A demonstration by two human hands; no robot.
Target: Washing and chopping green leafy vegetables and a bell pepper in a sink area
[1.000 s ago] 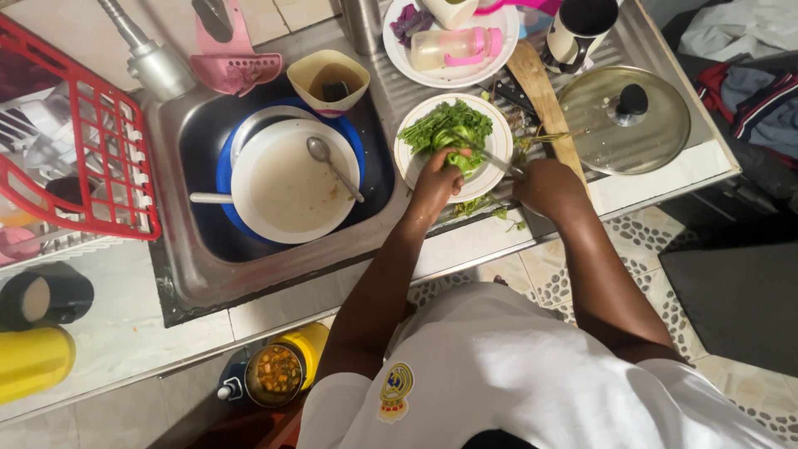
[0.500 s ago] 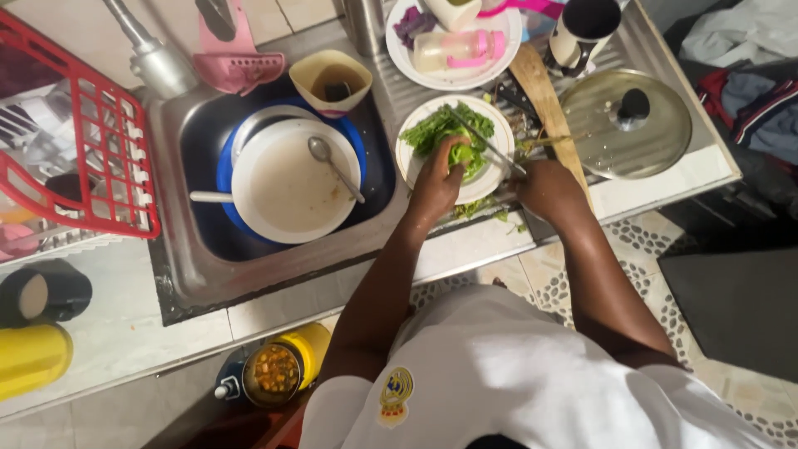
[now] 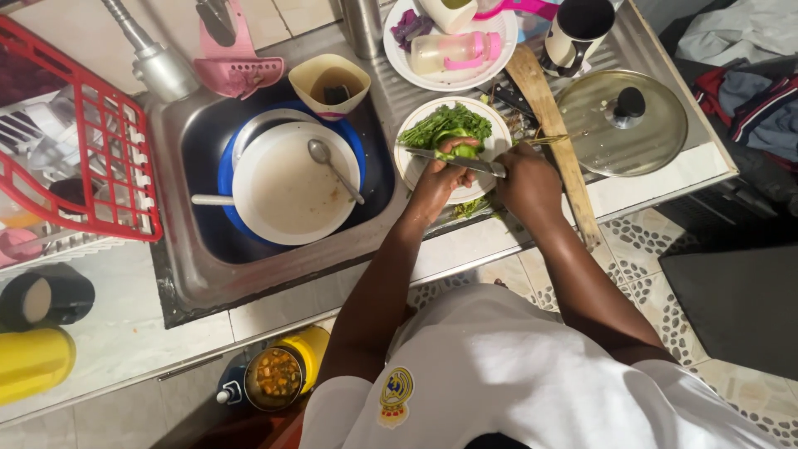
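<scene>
Head view. The left hand [image 3: 436, 179] is closed around a small green vegetable [image 3: 462, 152], held over a white plate [image 3: 413, 166] on the steel draining board beside the sink [image 3: 179, 274]. The right hand [image 3: 525, 179] grips a knife [image 3: 457, 160], its blade lying across the vegetable. Judged from this, cutting is under way: the piece looks partly cut, a heap of leafy greens [image 3: 445, 123] lies on the far half of the plate, and a few green scraps [image 3: 470, 206] lie off the plate at the worktop edge. How much remains to cut cannot be told.

Containers: the sink holds a blue basin [image 3: 223, 179] with a white bowl [image 3: 287, 187] inside it, smeared and carrying a spoon [image 3: 332, 166]. A cream cup [image 3: 331, 83] at the sink's far rim contains something dark. A second plate [image 3: 449, 79] carries a pink-capped bottle [image 3: 449, 51] and purple scraps. A glass lid [image 3: 622, 123] lies flat near a wooden spatula [image 3: 553, 125]. On the floor, a yellow jug [image 3: 278, 376] holds an orange stew.
</scene>
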